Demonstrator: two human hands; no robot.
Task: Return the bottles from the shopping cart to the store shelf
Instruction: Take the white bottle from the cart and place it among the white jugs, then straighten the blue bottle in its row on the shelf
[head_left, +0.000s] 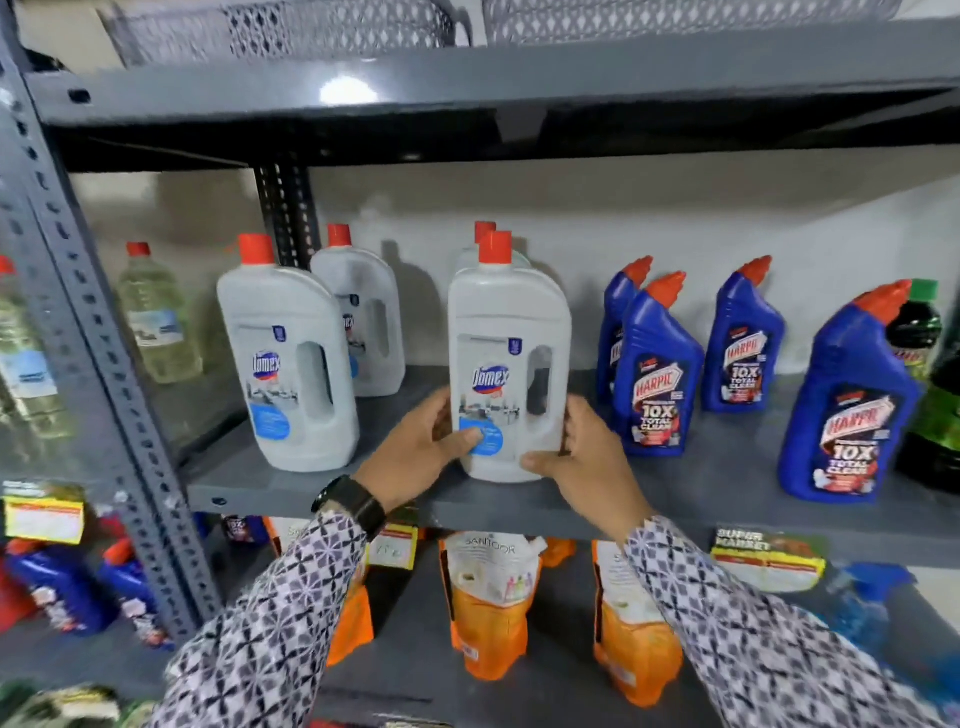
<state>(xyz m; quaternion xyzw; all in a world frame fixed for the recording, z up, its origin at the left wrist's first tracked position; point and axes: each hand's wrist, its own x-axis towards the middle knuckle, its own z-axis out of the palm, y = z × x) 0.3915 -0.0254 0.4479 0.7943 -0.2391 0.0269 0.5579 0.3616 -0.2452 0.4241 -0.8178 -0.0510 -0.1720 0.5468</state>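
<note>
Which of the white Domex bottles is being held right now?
The front Domex bottle at mid-shelf, gripped low by the left hand and right hand; the others stand untouched.

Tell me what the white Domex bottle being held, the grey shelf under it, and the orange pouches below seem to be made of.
White Domex bottle: likely matte, slightly translucent moulded plastic, with a built-in handle hole and red cap.
Grey shelf: apparently painted metal; the uprights are perforated and the upper shelf's edge reflects light.
Orange pouches: seemingly flexible glossy plastic film, creased.

Matt grey metal shelf (675, 506), translucent plastic bottle (506, 332)
</note>
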